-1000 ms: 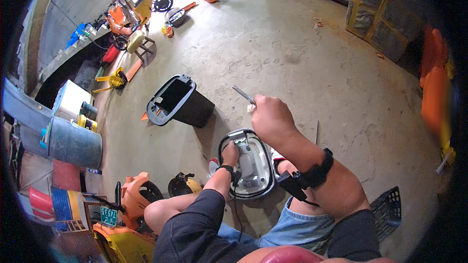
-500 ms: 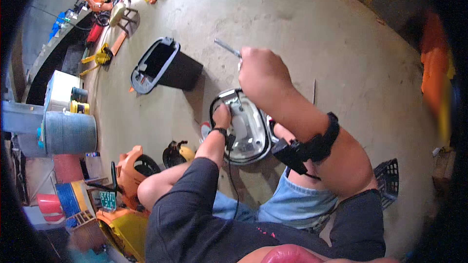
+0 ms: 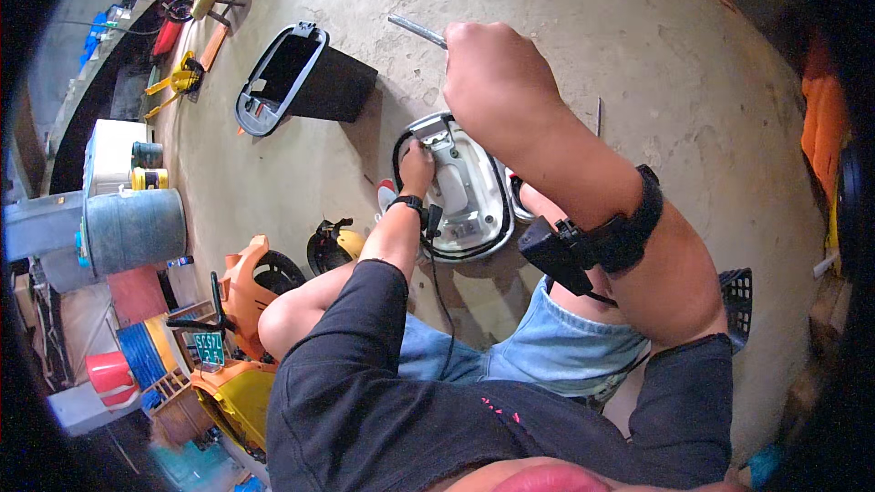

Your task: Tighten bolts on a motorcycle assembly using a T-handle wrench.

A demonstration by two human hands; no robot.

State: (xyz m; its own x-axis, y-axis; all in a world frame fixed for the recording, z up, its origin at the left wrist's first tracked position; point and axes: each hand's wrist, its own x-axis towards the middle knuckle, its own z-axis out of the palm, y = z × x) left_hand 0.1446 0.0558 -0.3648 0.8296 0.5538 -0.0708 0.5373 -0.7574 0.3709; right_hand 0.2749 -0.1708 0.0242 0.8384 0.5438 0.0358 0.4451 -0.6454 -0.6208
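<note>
A white, shell-like seat base (image 3: 483, 228) with a black rim lies hollow side up between my legs. My left hand (image 3: 417, 164) is closed at its far left edge, next to a metal bracket; whatever the fingers pinch there is hidden. My right hand (image 3: 499, 73) is raised above the seat base's far right side, its fingers wrapped round a metal rod (image 3: 415, 27). The rod's bare end sticks out to the left, and its grip is covered by the fist. A black bucket with a grey rim (image 3: 333, 82) lies tilted on the floor, beyond my left hand.
A thin rod (image 3: 599, 117) lies on the floor to the right. At left stand a blue barrel (image 3: 137, 232), an orange scooter body (image 3: 241, 296) and a yellow helmet (image 3: 349, 241). A black crate (image 3: 736, 296) sits by my right elbow. A cable (image 3: 445, 301) hangs from my left wrist.
The whole scene sits higher in the picture as the view has tipped. Both hands keep their holds, with little visible movement relative to the seat base.
</note>
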